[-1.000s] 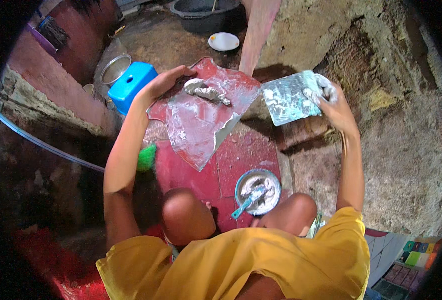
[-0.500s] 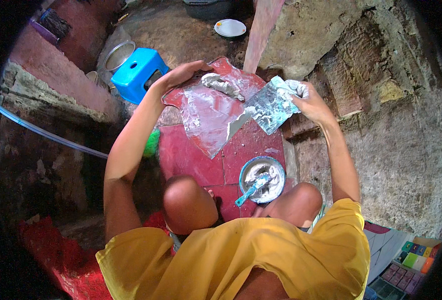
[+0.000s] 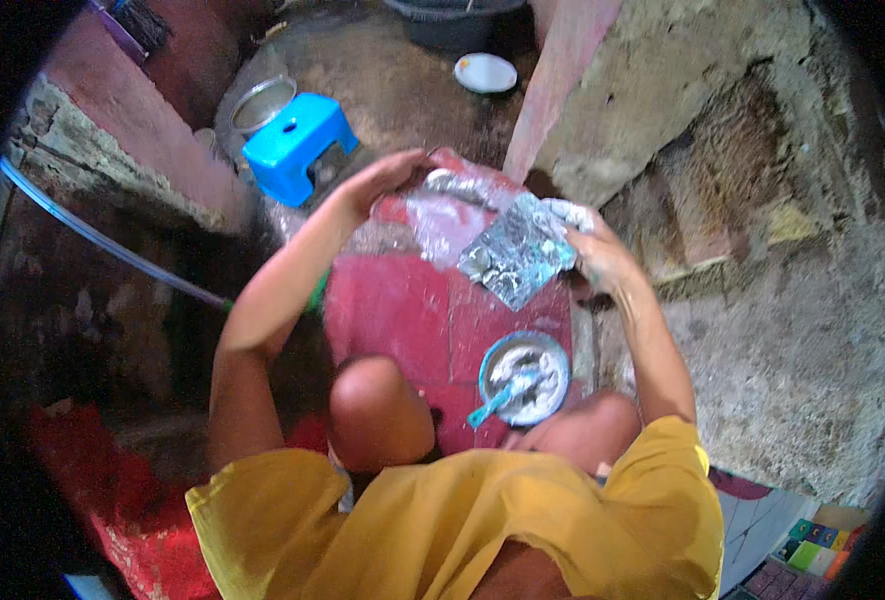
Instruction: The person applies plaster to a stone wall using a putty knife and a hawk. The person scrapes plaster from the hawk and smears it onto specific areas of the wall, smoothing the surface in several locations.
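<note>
My left hand [image 3: 388, 175] grips the upper left edge of a red, paste-smeared sheet [image 3: 438, 225], a lump of pale paste [image 3: 448, 180] near its top. My right hand [image 3: 591, 245], whitened with paste at the fingers, holds a square flat scraper [image 3: 508, 255] coated in teal and white smears. The scraper overlaps the sheet and hides part of it; contact between them is unclear in the blur. Below, between my knees, a round bowl of white paste [image 3: 483, 380] stands on red tiles [image 3: 388, 310], a teal-handled spatula [image 3: 493, 405] in it.
Beyond are a blue plastic stool [image 3: 298, 135], a metal basin [image 3: 288, 95], a white plate [image 3: 486, 73] and a dark tub [image 3: 453, 30]. Rough concrete [image 3: 723, 360] borders the right. A pale hose [image 3: 113, 245] runs along the left; red fabric [image 3: 123, 500] lies lower left.
My right hand has brought the scraper left and down across the sheet. My left hand has shifted rightward, and the sheet now shows less of its face.
</note>
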A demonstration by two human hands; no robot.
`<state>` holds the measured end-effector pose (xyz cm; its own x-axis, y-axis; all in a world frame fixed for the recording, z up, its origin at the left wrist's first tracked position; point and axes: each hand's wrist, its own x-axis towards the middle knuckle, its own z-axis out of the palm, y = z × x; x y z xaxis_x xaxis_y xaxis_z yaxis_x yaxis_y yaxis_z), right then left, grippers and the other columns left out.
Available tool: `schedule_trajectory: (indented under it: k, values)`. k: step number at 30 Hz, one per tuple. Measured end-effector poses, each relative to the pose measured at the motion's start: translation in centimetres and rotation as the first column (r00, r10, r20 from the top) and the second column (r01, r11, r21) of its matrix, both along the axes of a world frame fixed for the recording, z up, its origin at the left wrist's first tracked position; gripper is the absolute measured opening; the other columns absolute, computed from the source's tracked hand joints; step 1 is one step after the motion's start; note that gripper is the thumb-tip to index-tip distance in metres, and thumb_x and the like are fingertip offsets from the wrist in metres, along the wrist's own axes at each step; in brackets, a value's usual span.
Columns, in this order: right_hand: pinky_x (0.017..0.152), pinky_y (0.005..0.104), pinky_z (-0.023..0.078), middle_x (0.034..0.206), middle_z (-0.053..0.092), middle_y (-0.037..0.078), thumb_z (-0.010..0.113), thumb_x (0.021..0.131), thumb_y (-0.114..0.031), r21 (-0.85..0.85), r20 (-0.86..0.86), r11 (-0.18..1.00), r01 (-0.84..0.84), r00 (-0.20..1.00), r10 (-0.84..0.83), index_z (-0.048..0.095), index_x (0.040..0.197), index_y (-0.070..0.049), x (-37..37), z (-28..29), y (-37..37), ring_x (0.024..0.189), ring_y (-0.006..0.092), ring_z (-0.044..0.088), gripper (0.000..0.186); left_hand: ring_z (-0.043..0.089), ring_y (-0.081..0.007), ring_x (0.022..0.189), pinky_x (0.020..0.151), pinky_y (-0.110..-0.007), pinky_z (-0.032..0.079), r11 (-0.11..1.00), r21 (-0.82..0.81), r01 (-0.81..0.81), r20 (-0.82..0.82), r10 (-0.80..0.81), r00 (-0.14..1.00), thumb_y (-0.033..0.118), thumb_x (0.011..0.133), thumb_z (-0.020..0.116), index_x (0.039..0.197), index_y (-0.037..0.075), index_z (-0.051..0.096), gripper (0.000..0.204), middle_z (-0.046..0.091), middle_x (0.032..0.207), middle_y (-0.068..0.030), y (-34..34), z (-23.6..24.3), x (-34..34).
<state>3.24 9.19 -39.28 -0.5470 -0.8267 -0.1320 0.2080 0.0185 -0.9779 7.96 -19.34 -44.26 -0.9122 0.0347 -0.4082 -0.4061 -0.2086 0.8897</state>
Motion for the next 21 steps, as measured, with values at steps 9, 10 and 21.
schedule_trajectory:
  k: [9, 10, 21]
  values:
    - [0.075, 0.0231, 0.042, 0.093, 0.055, 0.003, 0.061, 0.07, -0.008, -0.302, -0.381, 0.901, 0.312, 0.827, -0.415, 0.05, 0.1, -0.001, -0.6, 11.8, 2.3, 0.087, 0.0109, 0.051, 0.033, 0.054, -0.0184, 0.077, 0.07, -0.032, 0.046, 0.743, 0.368, -0.559, -0.212, 0.652, 0.728, 0.029, 0.081, 0.036, 0.095, 0.003, 0.048, 0.032, 0.053, 0.085, -0.007, 2.6, 9.2, 3.7]
    - [0.076, 0.0238, 0.042, 0.095, 0.054, 0.004, 0.064, 0.067, -0.006, -0.303, -0.432, 0.913, 0.272, 0.815, -0.386, 0.049, 0.101, 0.0, -0.9, 13.2, 2.8, 0.088, 0.0117, 0.051, 0.037, 0.054, -0.0197, 0.079, 0.072, -0.033, 0.046, 0.715, 0.461, -0.526, -0.265, 0.677, 0.687, 0.029, 0.081, 0.035, 0.098, 0.002, 0.046, 0.033, 0.052, 0.088, -0.0086, 2.4, 9.6, 2.9]
    - [0.077, 0.0259, 0.041, 0.092, 0.055, 0.01, 0.048, 0.07, 0.004, -0.484, -0.871, 0.783, 0.39, -0.127, -0.475, 0.049, 0.101, 0.004, 0.6, 24.3, 2.7, 0.085, 0.0153, 0.053, 0.031, 0.056, -0.0203, 0.076, 0.07, -0.033, 0.046, 0.684, 0.667, -0.297, -0.456, 0.69, 0.563, 0.025, 0.081, 0.033, 0.095, 0.0, 0.045, 0.031, 0.053, 0.088, -0.0104, 3.7, 18.0, 0.4]
